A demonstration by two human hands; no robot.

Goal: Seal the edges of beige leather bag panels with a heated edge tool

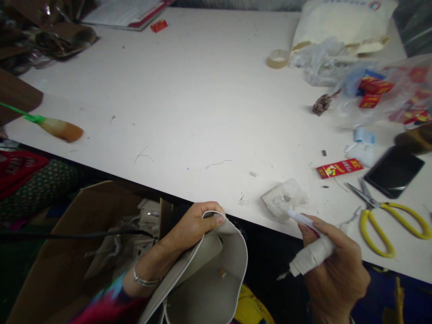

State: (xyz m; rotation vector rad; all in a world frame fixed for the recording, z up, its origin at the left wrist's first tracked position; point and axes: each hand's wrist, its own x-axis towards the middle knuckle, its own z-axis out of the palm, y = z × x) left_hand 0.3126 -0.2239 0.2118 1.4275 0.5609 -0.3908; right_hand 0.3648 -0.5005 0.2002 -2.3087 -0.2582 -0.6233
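Note:
My left hand grips the upper rim of an off-white bag between thumb and fingers, in front of the table edge. The bag's mouth gapes, and a small brass-coloured piece shows inside. My right hand is closed around a pointed tool with a handle wrapped in white tape, its thin metal tip slanting down to the left. In the same fingers is a small white-nozzled tube. The nozzle end touches or overlaps a crumpled whitish block at the table's edge; I cannot tell which.
Yellow-handled scissors, a dark phone and a red packet lie at the right. Behind are a tape roll and plastic bags. A brush lies left. Below the table stands a cardboard box holding pale pieces.

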